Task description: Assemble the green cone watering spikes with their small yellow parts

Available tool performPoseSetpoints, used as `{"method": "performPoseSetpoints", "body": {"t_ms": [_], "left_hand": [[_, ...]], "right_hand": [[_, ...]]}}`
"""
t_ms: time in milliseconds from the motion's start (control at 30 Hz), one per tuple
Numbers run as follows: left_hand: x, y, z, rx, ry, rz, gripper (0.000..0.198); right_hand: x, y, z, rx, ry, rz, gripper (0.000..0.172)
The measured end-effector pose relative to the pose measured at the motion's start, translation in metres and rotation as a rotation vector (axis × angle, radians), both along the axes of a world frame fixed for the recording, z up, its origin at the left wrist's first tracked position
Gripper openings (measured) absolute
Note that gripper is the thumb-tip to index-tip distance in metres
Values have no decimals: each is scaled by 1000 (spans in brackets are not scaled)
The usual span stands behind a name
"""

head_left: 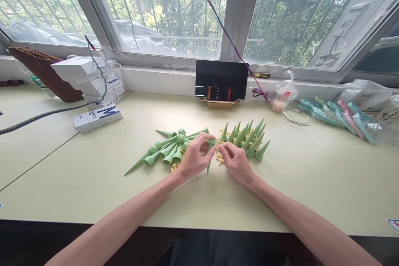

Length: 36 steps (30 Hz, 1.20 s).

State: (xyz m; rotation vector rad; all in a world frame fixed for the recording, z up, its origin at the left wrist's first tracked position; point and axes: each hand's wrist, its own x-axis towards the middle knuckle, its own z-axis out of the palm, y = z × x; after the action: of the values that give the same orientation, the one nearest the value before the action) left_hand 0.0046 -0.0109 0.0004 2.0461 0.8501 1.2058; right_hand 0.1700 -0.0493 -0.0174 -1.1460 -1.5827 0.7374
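Observation:
Held between the thumb and fingers of my left hand is a green plastic watering spike, its cap end up and its point down. Close beside it, my right hand has thumb and forefinger pinched together; what lies between them is too small to make out. Small yellow plastic valve-like pieces lie scattered by the right fingertips. Left of my hands is a loose heap of green spikes, with more yellow pieces partly under it. On the right, several green spikes stand points up, grouped together.
A phone showing a timer leans against a black tablet at the back. White boxes and a dark cable lie at left. Bagged pastel hangers, a plastic bag and a white cord are at right.

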Motion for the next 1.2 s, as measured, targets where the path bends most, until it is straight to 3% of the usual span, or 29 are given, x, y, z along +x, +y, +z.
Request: {"method": "performPoseSetpoints", "body": {"t_ms": [500, 767, 1200], "left_hand": [[0, -1, 2, 42, 30, -17, 16], [0, -1, 0, -11, 14, 31, 14], [-2, 0, 3, -51, 79, -50, 31]], "right_hand": [[0, 2, -3, 26, -56, -40, 46], [0, -1, -1, -37, 30, 30, 30], [0, 1, -2, -7, 52, 0, 26]]}}
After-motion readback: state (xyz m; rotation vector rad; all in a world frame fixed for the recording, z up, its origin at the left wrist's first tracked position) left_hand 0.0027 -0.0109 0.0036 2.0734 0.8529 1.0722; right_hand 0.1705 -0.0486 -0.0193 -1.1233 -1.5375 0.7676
